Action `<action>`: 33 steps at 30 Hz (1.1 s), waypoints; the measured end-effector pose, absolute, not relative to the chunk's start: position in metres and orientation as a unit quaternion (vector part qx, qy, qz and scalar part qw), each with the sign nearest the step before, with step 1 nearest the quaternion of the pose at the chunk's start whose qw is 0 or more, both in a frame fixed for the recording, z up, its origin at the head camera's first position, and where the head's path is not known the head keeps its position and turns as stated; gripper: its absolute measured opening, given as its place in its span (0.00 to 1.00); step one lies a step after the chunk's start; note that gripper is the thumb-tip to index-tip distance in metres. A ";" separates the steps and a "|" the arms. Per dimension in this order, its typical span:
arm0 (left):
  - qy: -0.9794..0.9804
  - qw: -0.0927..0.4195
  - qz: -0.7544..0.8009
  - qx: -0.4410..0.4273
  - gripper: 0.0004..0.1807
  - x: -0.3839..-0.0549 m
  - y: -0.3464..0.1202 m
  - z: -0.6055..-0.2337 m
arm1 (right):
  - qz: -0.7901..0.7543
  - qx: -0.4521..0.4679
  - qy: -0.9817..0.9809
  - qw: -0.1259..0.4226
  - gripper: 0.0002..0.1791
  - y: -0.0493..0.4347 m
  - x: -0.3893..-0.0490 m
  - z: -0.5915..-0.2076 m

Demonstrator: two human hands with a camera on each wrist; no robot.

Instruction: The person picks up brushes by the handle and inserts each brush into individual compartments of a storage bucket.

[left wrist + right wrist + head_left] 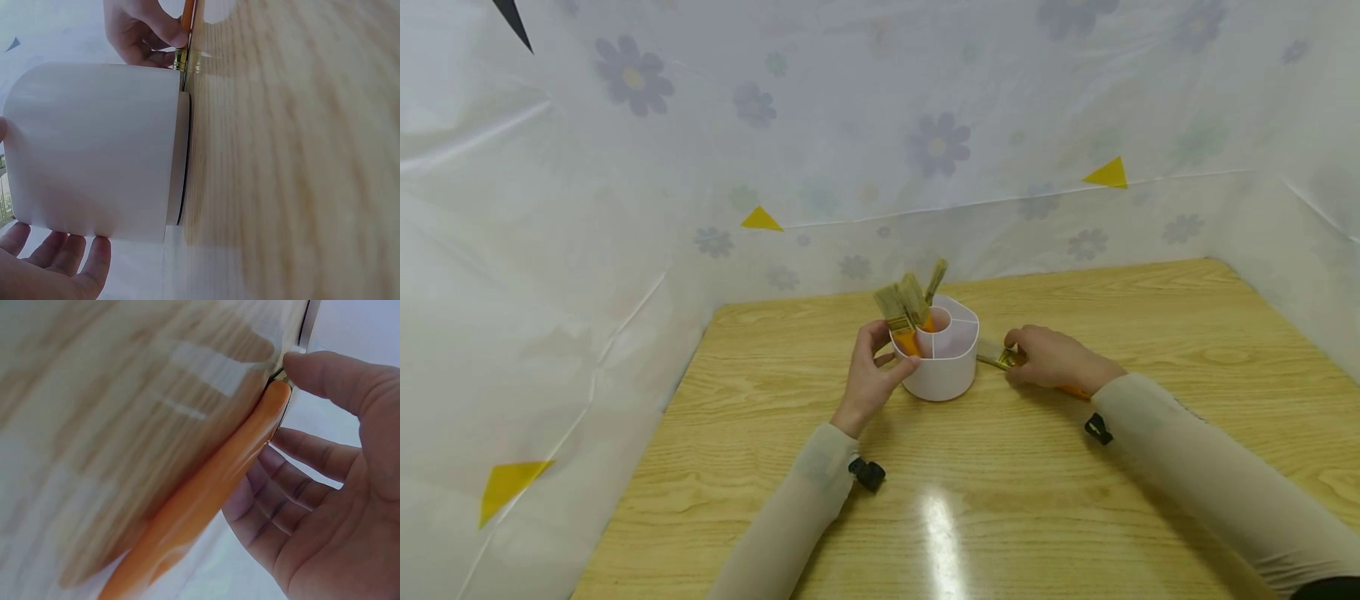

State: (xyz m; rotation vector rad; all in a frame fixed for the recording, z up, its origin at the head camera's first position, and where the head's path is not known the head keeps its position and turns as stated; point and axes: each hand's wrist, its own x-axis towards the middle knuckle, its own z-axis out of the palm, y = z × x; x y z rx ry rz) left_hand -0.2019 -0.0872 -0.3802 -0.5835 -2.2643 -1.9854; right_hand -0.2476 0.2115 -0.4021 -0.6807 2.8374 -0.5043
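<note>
A white round holder (940, 381) with several compartments stands on the table. Several paintbrushes (891, 302) with orange handles lean in it, bristles up. My left hand (872, 373) grips the holder's left side, thumb in front and fingers behind; in the left wrist view its fingertips (97, 259) press the white wall. To the right of the holder, one more paintbrush (206, 487) lies along the table, its bristles close to the holder's base. My right hand (1051, 357) pinches this brush near its metal band, between thumb and fingers, with the orange handle under the palm.
The wood-patterned table (985, 492) reaches back to a white flowered plastic sheet (850, 150), which also hangs at both sides. Yellow tape pieces (762, 219) are stuck on the sheet.
</note>
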 end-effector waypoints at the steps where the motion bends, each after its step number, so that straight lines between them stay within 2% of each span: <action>1: -0.737 0.036 -0.647 -0.190 0.35 -0.202 -0.087 -0.380 | -0.167 -0.228 0.955 0.090 0.25 0.211 -0.248 -0.402; 7: -0.741 0.034 -0.643 -0.189 0.35 -0.202 -0.087 -0.380 | -0.162 -0.231 0.955 0.092 0.21 0.212 -0.248 -0.402; 33: -0.740 0.045 -0.643 -0.193 0.34 -0.201 -0.087 -0.380 | -0.158 -0.233 0.956 0.083 0.20 0.213 -0.247 -0.403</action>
